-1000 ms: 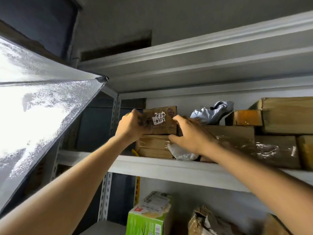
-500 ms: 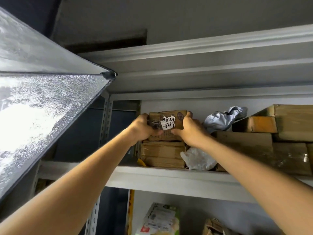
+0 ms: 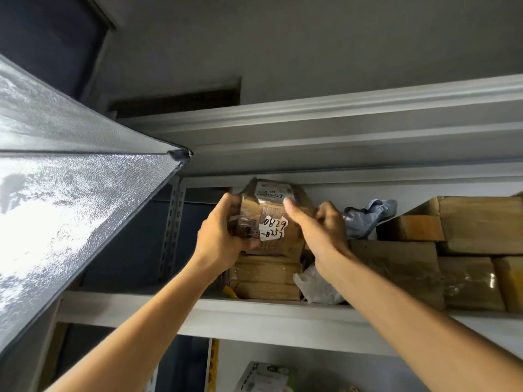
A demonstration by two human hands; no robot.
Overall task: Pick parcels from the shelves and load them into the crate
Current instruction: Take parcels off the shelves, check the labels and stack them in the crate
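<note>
Both hands are up at a grey metal shelf (image 3: pixel 254 315). We see the left hand (image 3: pixel 223 239) with its fingers curled round the left edge of a taped brown parcel (image 3: pixel 271 210). The right hand (image 3: pixel 325 236) grips the right edge, with one finger laid straight across the front above the handwritten label (image 3: pixel 273 229). The parcel sits tipped at the shelf's left end, on top of a second brown parcel (image 3: pixel 266 278) at six o'clock.

We judge this to be the lift-out, barely begun. To do it well, we would keep both grips on opposite edges and squeeze firmly, since the tape looks slick. We would draw the parcel straight towards us, low enough to clear the upper shelf (image 3: pixel 339 137) at twelve o'clock, without dragging the lower parcel over the lip. The crate is out of view.

A slotted upright (image 3: pixel 172 222) stands at nine o'clock of the parcel. At three o'clock lie a crumpled grey-blue bag (image 3: pixel 368 216) and stacked cardboard boxes (image 3: pixel 481 224), and a white plastic bag (image 3: pixel 317 287) lies at five o'clock. A silvery textured panel (image 3: pixel 70 207) catches glare along the frame's left. On the level below, at six o'clock, a green-and-white carton (image 3: pixel 266 374) shows.
</note>
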